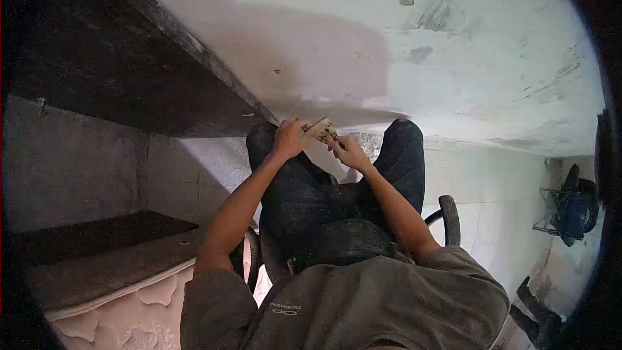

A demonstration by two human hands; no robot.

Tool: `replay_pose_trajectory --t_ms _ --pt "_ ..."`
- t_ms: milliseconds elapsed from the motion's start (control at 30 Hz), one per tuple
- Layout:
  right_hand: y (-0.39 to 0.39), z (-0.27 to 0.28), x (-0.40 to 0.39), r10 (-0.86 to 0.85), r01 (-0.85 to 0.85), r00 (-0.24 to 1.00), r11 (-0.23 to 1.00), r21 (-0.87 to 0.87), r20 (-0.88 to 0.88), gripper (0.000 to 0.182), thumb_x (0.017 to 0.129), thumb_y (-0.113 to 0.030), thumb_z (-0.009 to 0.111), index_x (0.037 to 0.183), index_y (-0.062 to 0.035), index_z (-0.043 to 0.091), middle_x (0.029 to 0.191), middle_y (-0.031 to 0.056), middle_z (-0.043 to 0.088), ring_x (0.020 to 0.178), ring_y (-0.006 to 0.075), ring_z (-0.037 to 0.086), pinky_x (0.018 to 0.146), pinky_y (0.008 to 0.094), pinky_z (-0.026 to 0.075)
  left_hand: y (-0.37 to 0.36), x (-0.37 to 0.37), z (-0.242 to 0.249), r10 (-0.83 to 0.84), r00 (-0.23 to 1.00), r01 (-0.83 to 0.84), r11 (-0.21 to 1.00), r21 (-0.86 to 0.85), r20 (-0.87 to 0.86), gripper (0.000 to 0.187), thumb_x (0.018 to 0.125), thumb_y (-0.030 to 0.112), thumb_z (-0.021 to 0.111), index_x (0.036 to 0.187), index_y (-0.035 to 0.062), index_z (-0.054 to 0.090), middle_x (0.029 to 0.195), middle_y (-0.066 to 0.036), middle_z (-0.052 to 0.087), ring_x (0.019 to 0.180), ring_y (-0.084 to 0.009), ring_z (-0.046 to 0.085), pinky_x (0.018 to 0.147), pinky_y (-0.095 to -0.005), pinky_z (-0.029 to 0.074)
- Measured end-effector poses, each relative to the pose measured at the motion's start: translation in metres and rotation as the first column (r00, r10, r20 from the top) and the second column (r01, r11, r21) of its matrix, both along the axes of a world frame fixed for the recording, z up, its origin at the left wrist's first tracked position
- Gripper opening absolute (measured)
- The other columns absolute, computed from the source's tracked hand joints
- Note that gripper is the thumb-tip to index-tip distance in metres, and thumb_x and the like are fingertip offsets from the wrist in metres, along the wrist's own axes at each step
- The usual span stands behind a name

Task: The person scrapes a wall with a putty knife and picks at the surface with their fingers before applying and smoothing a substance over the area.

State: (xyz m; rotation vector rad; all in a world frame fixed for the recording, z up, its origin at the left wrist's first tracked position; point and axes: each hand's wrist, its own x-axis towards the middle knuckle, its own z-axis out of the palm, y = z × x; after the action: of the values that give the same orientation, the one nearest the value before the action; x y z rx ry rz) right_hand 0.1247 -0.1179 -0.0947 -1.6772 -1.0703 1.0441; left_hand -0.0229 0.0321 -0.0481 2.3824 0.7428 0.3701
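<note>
Shirt (376, 295): apparently "OP" (smaller lettering too blurred).

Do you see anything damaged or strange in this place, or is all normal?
The pale surface beyond the knees looks worn, with dark scuffs. The flat piece between left hand and right hand has dark blotches, perhaps dirt.

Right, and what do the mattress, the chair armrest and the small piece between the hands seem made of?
Mattress: woven fabric with a slight sheen, by its quilted, patterned surface. Chair armrest: probably matt black plastic, smoothly curved. Small piece: pale with dark blotches, perhaps dirty metal or plastic; too small to tell.
</note>
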Motion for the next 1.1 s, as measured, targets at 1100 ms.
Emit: replay_pose_trajectory --t_ms 1100 --pt "-0.001 0.018 -0.001 -0.135 0.123 0.973 0.990 0.076 0.185 0.042 0.090 -0.036 0.056 0.071 0.0015 0.064 0.054 0.0112 0.056 0.048 0.0170 0.051 0.049 0.0330 0.040 0.000 0.002 -0.008 0.037 0.998 -0.041 0.995 -0.093 -0.044 0.026 0.078 0.021 0.068 0.091 0.0037 0.053 0.089 -0.014 0.057 0.088 -0.0332 0.057 0.074 -0.0431 0.044"
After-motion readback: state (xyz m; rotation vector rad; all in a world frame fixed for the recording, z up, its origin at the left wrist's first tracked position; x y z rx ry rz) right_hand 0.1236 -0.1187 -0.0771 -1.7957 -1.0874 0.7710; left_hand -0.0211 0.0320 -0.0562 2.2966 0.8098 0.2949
